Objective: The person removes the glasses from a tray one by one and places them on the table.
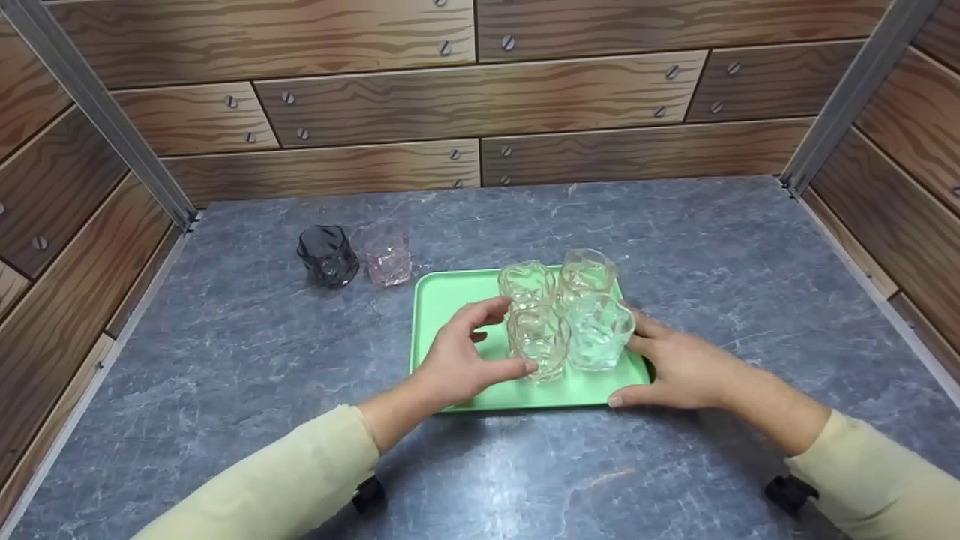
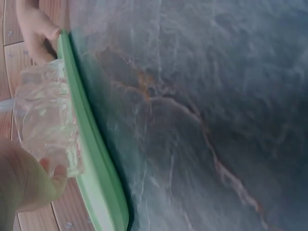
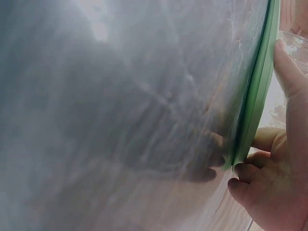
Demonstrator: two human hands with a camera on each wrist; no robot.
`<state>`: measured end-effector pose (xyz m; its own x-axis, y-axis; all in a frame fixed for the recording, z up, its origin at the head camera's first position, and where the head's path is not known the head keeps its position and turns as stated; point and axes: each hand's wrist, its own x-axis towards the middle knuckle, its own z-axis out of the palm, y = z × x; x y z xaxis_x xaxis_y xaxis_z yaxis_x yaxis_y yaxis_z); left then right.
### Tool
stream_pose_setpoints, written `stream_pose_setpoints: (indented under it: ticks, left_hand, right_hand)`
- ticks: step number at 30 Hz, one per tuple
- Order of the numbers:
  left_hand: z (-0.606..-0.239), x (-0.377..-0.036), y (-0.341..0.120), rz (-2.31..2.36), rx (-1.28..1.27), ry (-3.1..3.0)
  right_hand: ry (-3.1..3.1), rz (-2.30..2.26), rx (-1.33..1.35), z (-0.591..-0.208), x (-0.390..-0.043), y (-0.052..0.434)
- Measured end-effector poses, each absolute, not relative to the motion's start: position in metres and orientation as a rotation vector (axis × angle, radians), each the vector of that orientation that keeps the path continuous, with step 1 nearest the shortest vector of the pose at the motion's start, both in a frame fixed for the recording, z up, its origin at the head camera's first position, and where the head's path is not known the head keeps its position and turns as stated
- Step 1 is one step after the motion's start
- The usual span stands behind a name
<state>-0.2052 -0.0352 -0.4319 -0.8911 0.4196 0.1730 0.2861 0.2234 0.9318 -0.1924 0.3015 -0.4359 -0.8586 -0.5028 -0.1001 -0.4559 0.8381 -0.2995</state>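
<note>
Several clear, wavy-sided glasses stand grouped on the right half of a green tray (image 1: 448, 300). My left hand (image 1: 466, 364) has thumb and fingers around the front-left clear glass (image 1: 541, 341), the thumb low on its near side. Beside that glass is a faintly bluish glass (image 1: 600, 334). Behind them stand another clear glass (image 1: 526, 282) and a slightly yellowish glass (image 1: 588, 271). My right hand (image 1: 686, 367) holds the tray at its near right corner. In the right wrist view, its thumb (image 3: 288, 70) lies along the green rim and the other fingers bend around the corner.
Left of the tray, near the back, a dark grey glass (image 1: 328, 256) stands next to a pale pink glass (image 1: 388, 259). The marbled grey tabletop (image 1: 247, 352) is bounded by wood-patterned walls (image 1: 480, 97) at the back and sides, with metal posts at the corners.
</note>
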Motion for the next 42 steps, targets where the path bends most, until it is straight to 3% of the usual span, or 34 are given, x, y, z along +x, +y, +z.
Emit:
stream_pose_setpoints:
  ticks: [42]
  left_hand:
    - [-0.446,-0.206,-0.008,1.823,0.518,2.314]
  right_hand:
    - [2.847,-0.412,-0.771,-0.437,-0.192,0.302]
